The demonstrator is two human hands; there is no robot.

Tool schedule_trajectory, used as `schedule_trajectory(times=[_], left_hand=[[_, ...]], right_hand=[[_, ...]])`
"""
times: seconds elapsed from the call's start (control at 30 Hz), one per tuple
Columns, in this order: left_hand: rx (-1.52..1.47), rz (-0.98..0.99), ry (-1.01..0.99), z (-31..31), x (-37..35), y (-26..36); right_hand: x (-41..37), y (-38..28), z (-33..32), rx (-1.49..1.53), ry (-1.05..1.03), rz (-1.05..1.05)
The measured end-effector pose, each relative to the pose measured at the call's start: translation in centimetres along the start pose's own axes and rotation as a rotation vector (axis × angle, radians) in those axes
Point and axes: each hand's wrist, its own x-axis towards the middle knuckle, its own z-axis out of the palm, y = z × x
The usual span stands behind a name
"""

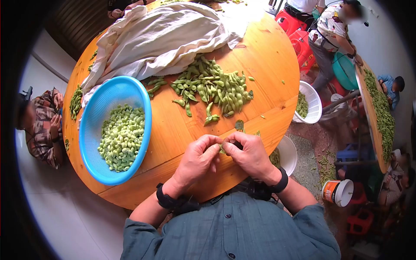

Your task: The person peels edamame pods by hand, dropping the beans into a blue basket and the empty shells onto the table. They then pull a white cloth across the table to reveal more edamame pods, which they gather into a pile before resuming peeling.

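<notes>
Close to the table's near edge, my left hand (198,158) and my right hand (251,157) meet, thumbs and fingers pinched together on a small green soybean pod (222,150). Most of the pod is hidden by my fingertips. Just beyond my hands, a heap of green soybean pods (216,86) lies on the round wooden table (268,65). To the left stands a blue plastic basket (92,117) with shelled green beans (122,141) in it.
A crumpled white cloth (169,37) covers the far side. White baskets (315,97) stand right of the table, near a fallen white bucket (344,193). Several people sit or stand around, one in a plaid shirt (41,119) at left. Another pod-covered table (363,84) is at right.
</notes>
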Motion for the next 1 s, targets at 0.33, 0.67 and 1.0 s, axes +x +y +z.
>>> schedule_trajectory(times=[0.33, 0.67, 1.0], left_hand=[[0.075, 0.101, 0.015, 0.3, 0.2, -0.9], [0.079, 0.242, 0.234, -2.6, 1.5, 1.5], [1.067, 0.661, 0.394, -2.6, 5.1, -0.1]], right_hand=[[-0.5, -0.4, 0.5, -0.076, 0.038, -0.102], [-0.4, 0.2, -3.5, -0.619, 0.108, -0.206], [-0.9, -1.3, -2.9, -0.349, 0.201, -0.28]])
